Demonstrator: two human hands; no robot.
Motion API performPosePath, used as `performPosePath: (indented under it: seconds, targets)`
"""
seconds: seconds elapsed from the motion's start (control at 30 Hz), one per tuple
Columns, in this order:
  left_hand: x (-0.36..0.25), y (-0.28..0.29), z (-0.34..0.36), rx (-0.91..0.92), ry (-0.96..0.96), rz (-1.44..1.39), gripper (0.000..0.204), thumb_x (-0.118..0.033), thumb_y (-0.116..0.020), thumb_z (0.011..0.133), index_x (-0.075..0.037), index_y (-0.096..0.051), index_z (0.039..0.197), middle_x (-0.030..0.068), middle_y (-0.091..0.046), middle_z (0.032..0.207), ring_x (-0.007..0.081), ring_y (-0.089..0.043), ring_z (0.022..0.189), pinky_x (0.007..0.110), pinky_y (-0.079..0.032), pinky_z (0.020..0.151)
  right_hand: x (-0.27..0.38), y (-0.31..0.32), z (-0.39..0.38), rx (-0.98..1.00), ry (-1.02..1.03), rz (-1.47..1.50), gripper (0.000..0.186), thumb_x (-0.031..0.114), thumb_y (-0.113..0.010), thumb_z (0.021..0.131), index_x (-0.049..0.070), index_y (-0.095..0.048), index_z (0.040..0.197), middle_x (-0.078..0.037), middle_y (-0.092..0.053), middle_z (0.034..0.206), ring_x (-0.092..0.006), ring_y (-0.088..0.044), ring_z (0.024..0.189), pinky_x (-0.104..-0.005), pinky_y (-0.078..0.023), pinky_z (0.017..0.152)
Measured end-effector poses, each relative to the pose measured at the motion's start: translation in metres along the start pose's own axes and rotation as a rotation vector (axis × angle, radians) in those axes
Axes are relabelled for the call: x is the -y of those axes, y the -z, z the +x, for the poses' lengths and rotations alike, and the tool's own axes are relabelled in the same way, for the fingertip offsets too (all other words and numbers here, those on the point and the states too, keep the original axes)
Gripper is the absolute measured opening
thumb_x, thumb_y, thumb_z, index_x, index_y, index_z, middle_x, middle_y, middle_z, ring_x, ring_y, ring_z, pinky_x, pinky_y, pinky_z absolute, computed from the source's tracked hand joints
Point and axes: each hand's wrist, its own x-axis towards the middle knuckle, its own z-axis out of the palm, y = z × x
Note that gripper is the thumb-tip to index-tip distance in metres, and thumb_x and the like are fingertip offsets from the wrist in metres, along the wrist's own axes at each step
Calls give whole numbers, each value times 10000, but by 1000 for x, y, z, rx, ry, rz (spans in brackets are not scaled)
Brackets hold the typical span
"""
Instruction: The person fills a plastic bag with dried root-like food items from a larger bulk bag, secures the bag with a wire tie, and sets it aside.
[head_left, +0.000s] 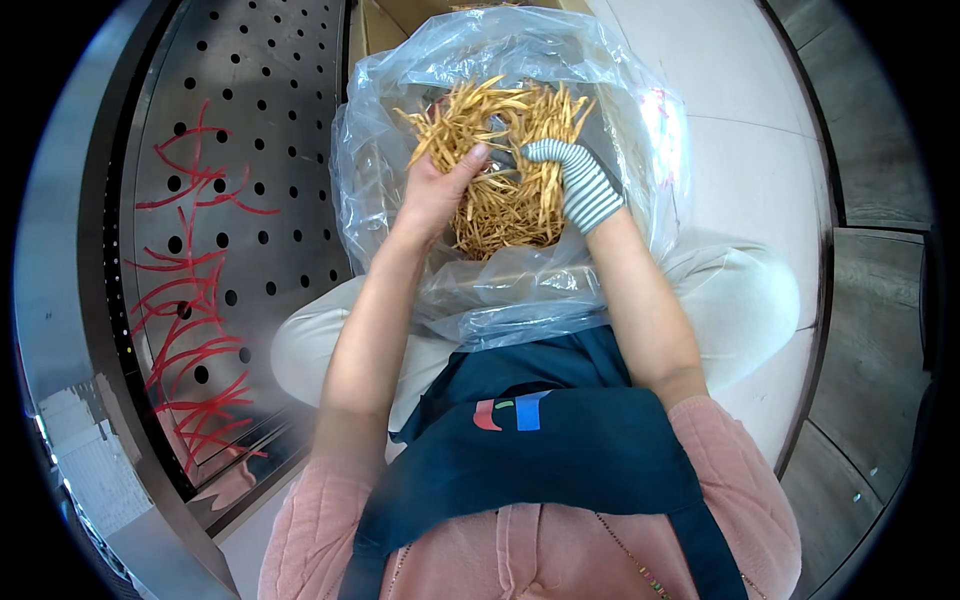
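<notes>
A large clear plastic bag (520,290) sits open between my knees, filled with thin golden-yellow dried strips (505,205). My left hand (437,185) is bare and reaches into the bag, its fingers closed around a bunch of the strips at the pile's left side. My right hand (578,180) wears a grey-and-white striped glove and is pushed into the pile from the right, fingers curled among the strips. Both forearms come up from the lower edge over a dark blue apron (540,440).
To the left lies a perforated metal tray (250,110) with several thin red strands (195,300) spread on it, framed by a metal rim. White floor tiles (740,150) lie to the right, with a grey wooden surface (870,330) at the far right.
</notes>
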Motion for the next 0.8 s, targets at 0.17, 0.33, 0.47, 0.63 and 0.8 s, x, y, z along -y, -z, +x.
performPosePath:
  seconds: [0.17,0.33,0.47,0.63,0.8]
  targets:
    - [20,-23,-4,-201,-425,686,542,-456,-469,931,5,-500,1214,169,-614,1048,286,-520,1080,425,-302,995,-10,-6,-4,151,-19,-53,511,39,-665,700,-8,-540,1194,-120,-643,1046,-244,-625,942,-330,-531,824]
    - [-15,-12,-7,192,-165,942,618,-533,-318,952,-26,-487,1261,203,-558,1143,332,-469,1139,441,-210,1050,-19,1,-2,247,-142,-74,539,50,-700,716,15,-530,1227,-116,-625,1106,-228,-603,1005,-319,-502,871]
    - [-15,-20,-13,15,-24,234,584,-540,-471,898,-33,-565,1173,113,-624,1107,274,-538,1114,402,-364,994,-14,-9,-6,260,-46,-254,583,61,-742,696,21,-526,1236,-98,-621,1124,-210,-588,1032,-311,-471,908]
    - [-32,-11,-5,166,174,-412,457,-251,-686,823,7,-549,1175,101,-621,1099,189,-592,1032,317,-458,921,-16,-16,-5,255,93,-487,630,56,-801,625,15,-553,1202,-90,-647,1066,-212,-601,981,-314,-478,882]
    - [-17,-11,11,-6,222,-492,265,-225,-591,898,16,-613,1008,104,-649,960,174,-628,873,295,-507,787,-32,1,15,227,76,-785,642,135,-824,600,-7,-569,1172,-104,-658,1026,-214,-609,928,-307,-476,863]
